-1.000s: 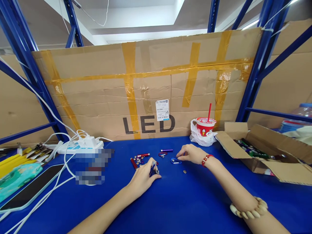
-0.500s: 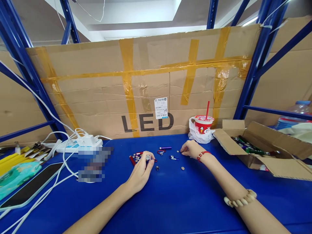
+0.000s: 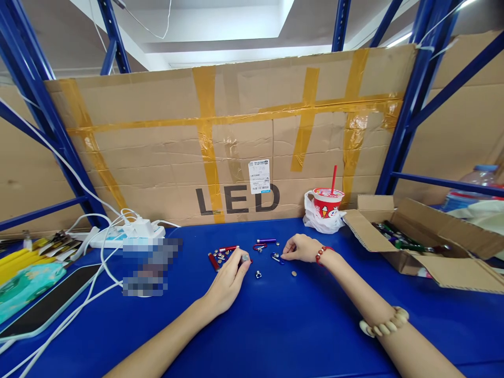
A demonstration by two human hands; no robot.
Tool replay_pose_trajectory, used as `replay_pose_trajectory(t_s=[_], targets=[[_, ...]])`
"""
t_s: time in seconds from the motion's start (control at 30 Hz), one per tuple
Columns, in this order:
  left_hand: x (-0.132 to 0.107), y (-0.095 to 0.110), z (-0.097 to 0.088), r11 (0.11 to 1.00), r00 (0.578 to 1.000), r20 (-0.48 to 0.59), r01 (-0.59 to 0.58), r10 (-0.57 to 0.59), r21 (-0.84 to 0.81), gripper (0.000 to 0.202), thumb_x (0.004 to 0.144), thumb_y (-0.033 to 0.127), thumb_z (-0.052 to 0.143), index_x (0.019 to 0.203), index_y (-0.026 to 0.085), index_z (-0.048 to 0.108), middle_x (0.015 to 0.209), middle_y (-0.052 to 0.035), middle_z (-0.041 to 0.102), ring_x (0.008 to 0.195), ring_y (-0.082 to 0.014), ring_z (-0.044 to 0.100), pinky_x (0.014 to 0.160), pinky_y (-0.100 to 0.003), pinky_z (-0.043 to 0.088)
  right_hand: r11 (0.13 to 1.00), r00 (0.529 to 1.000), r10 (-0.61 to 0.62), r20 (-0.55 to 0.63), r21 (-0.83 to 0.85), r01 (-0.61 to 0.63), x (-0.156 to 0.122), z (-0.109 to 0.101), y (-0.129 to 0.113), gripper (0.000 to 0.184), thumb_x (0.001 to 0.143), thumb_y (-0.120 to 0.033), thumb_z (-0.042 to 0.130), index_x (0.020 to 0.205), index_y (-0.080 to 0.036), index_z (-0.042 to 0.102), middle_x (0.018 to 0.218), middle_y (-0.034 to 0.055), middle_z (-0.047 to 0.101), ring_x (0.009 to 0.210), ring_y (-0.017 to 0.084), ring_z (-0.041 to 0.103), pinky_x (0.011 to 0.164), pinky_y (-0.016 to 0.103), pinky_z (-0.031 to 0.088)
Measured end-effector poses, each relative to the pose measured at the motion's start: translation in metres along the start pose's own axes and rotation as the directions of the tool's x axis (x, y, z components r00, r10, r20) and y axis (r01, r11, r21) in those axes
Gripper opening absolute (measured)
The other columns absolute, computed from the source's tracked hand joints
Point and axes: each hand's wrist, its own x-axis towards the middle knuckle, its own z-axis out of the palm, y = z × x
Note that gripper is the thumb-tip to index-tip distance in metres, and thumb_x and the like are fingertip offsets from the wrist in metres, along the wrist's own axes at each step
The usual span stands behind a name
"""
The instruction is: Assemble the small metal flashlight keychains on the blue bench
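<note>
My left hand is closed around a small piece with a round silver end; the rest of it is hidden in the fingers. My right hand pinches at the right end of a small blue clip with a silver part. Behind the clip lie a purple tube and a red clip. A small silver piece and a round button cell rest nearer me. Beside my left hand, red tubes and several small silver discs lie in a group.
An open cardboard box of dark and green tubes stands right, behind it a bottle. A red cup in a white bag sits at the back. White cables, a power strip and a phone occupy the left.
My right hand has moved left and slightly toward me, from beside the small discs to the blue clip. My left hand keeps its hold, with the silver end turned slightly to the right.
</note>
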Motion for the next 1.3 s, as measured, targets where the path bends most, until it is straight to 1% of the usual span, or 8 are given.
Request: replay_pose_trajectory(t_s=[0.1, 0.27, 0.3, 0.37, 0.47, 0.87, 1.17, 1.3], targets=[[0.003, -0.001, 0.001, 0.999, 0.999, -0.029, -0.040, 0.039, -0.011, 0.026, 0.092, 0.035, 0.029, 0.087, 0.016, 0.045, 0.084, -0.0035, 0.048, 0.076, -0.0132, 0.045, 0.073, -0.024, 0.035, 1.000, 0.999, -0.021, -0.026, -0.021, 0.021, -0.002, 0.001, -0.004, 0.019, 0.067, -0.038, 0.063, 0.076, -0.022, 0.068, 0.080, -0.0002, 0.066, 0.076, 0.014, 0.060, 0.059, 0.021, 0.039], [0.004, 0.000, 0.001, 0.999, 0.998, -0.057, -0.034, 0.034, -0.008, 0.022, 0.090, 0.032, 0.035, 0.084, 0.015, 0.048, 0.082, -0.0024, 0.050, 0.075, -0.0126, 0.046, 0.071, -0.022, 0.034, 0.987, 0.957, -0.160, -0.241, -0.048, 0.153, -0.016, 0.004, -0.034, 0.016, 0.077, -0.036, 0.055, 0.082, -0.025, 0.066, 0.091, -0.0028, 0.062, 0.078, 0.011, 0.057, 0.062, 0.021, 0.037], [0.004, 0.000, 0.001, 1.000, 0.998, -0.053, -0.027, 0.027, -0.011, 0.022, 0.090, 0.032, 0.035, 0.084, 0.015, 0.048, 0.079, -0.0017, 0.051, 0.073, -0.0122, 0.047, 0.069, -0.022, 0.034, 0.973, 0.931, -0.229, -0.283, -0.032, 0.230, -0.020, 0.006, -0.043, 0.019, 0.080, -0.040, 0.052, 0.084, -0.027, 0.065, 0.093, -0.0044, 0.061, 0.079, 0.008, 0.056, 0.064, 0.020, 0.038], [0.003, -0.001, 0.002, 0.999, 0.999, -0.044, -0.023, 0.022, -0.025, 0.022, 0.090, 0.033, 0.035, 0.083, 0.015, 0.047, 0.072, -0.0003, 0.050, 0.067, -0.0113, 0.046, 0.065, -0.021, 0.034, 0.869, 0.807, -0.418, -0.417, 0.074, 0.489, -0.027, 0.013, -0.058, 0.020, 0.081, -0.039, 0.052, 0.087, -0.027, 0.066, 0.090, -0.0028, 0.061, 0.079, 0.007, 0.056, 0.065, 0.017, 0.039], [0.004, -0.004, 0.004, 0.999, 0.999, -0.040, -0.012, 0.010, -0.052, 0.025, 0.090, 0.033, 0.033, 0.076, 0.014, 0.043, 0.065, 0.0007, 0.048, 0.061, -0.0104, 0.045, 0.061, -0.021, 0.034, 0.776, 0.697, -0.506, -0.507, 0.084, 0.625, -0.032, 0.026, -0.069, 0.021, 0.084, -0.034, 0.049, 0.089, -0.026, 0.067, 0.087, -0.0010, 0.062, 0.081, 0.008, 0.056, 0.070, 0.016, 0.040], [0.002, -0.003, 0.003, 0.994, 0.999, -0.043, 0.002, -0.006, -0.106, 0.018, 0.086, 0.031, 0.041, 0.081, 0.014, 0.047, 0.064, 0.0016, 0.049, 0.059, -0.0096, 0.046, 0.060, -0.020, 0.035, 0.742, 0.757, -0.443, -0.480, 0.277, 0.610, -0.022, 0.034, -0.065, 0.020, 0.076, -0.041, 0.058, 0.074, -0.026, 0.069, 0.078, 0.0010, 0.063, 0.071, 0.011, 0.056, 0.052, 0.018, 0.036], [-0.001, -0.010, 0.002, 0.995, 0.999, -0.026, -0.047, 0.045, -0.089, 0.013, 0.085, 0.026, 0.045, 0.080, 0.014, 0.050, 0.069, 0.0013, 0.050, 0.064, -0.0100, 0.048, 0.063, -0.019, 0.035, 0.789, 0.770, -0.576, -0.275, 0.058, 0.612, -0.027, 0.033, -0.066, 0.026, 0.086, -0.038, 0.042, 0.084, -0.026, 0.065, 0.092, 0.0010, 0.055, 0.074, 0.009, 0.052, 0.057, 0.018, 0.036], [-0.001, -0.011, 0.002, 0.997, 0.999, 0.001, -0.042, 0.042, -0.070, 0.012, 0.084, 0.026, 0.046, 0.082, 0.015, 0.050, 0.068, 0.0014, 0.050, 0.064, -0.0105, 0.049, 0.063, -0.020, 0.035, 0.781, 0.760, -0.584, -0.283, 0.056, 0.622, -0.027, 0.034, -0.068, 0.023, 0.085, -0.033, 0.046, 0.078, -0.022, 0.064, 0.089, 0.0013, 0.053, 0.073, 0.008, 0.051, 0.060, 0.018, 0.037]])
